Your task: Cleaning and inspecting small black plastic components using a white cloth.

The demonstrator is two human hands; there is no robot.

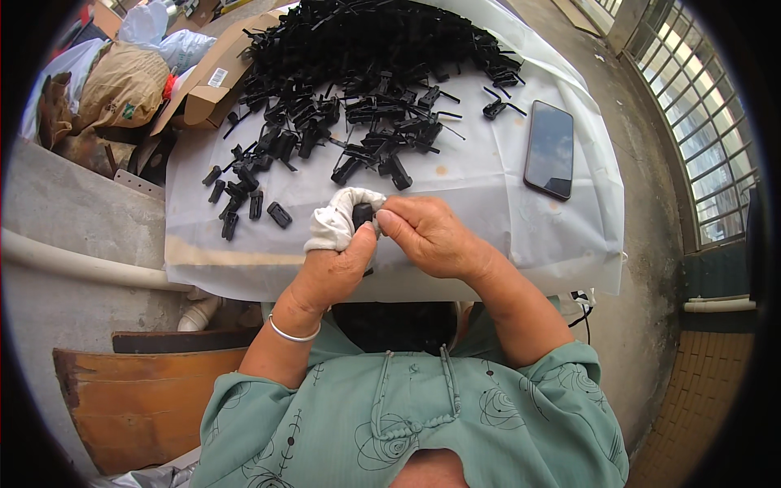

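Note:
My left hand [335,264] is closed round a small black plastic part [363,215]. A white cloth glove [329,228] covers its fingers, while the thumb is bare and presses on the part. My right hand [431,237] is bare and closed in a pinch at the right side of the same part. Its fingertips hide just where it grips. Just beyond both hands, a heap of black plastic parts with thin prongs [366,57] spreads over the white sheet [488,228]. A few short, prongless black pieces [279,215] lie left of my hands.
A dark phone [549,150] lies at the table's right side, near a single pronged part [494,107]. An open cardboard box [213,93] leans at the far left, with bags [118,77] behind it. A pale pipe [89,264] runs beside the table on the left.

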